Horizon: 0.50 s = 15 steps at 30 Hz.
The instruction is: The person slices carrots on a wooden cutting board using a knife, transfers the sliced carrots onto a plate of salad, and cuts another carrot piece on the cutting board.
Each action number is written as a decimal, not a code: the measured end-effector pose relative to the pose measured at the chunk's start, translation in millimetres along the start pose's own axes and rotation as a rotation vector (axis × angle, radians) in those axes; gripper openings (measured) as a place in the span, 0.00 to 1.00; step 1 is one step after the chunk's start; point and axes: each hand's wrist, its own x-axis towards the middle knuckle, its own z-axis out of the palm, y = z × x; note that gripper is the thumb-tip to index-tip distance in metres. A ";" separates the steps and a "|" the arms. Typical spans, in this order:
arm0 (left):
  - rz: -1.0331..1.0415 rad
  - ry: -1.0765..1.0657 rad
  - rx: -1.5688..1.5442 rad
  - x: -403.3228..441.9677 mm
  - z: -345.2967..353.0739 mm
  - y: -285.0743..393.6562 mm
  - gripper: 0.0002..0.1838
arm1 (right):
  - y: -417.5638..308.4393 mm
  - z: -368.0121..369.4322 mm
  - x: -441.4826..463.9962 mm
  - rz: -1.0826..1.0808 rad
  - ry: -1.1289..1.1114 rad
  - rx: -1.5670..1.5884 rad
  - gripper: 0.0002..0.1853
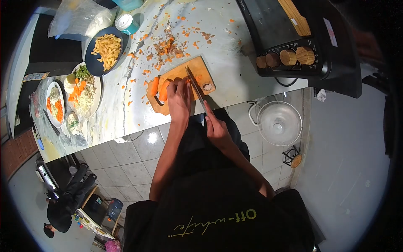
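My left hand [179,98] is closed over a carrot on the wooden cutting board [199,63], its fingers bent and mostly hiding what they grip. In my right hand [217,129] is a kitchen knife [195,85], its blade lying across the board just right of my left fingers. Orange carrot pieces [199,78] rest beside the blade. To the left of my left hand lie further carrots [155,85] at the board's edge. A small pale round piece [207,87] sits near the board's right corner.
Carrot peelings [167,47] litter the marble counter [121,113]. At left are a bowl of cut yellow pieces [107,51], a plate of chopped vegetables [95,98] and a smaller plate [55,119]. A black appliance with wooden knobs [288,57] stands right. Another person [63,212] is at lower left.
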 end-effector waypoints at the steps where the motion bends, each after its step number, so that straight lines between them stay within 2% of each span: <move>1: -0.002 0.002 0.001 0.2 1.3 -1.3 0.13 | -1.9 1.2 0.9 0.023 0.005 0.015 0.21; 5: 0.052 0.016 0.019 3.3 2.5 -1.9 0.11 | -10.0 4.3 6.9 0.174 0.011 0.189 0.24; 7: 0.039 0.009 0.019 -0.3 1.6 -2.1 0.11 | -11.0 1.4 10.4 0.297 -0.085 0.297 0.26; 11: 0.036 0.041 0.000 2.1 5.4 -1.3 0.12 | 0.9 2.9 -9.6 0.101 0.070 0.255 0.27; 15: 0.010 0.020 -0.029 1.6 2.2 4.3 0.12 | -11.6 -26.2 4.4 0.330 -0.075 0.390 0.29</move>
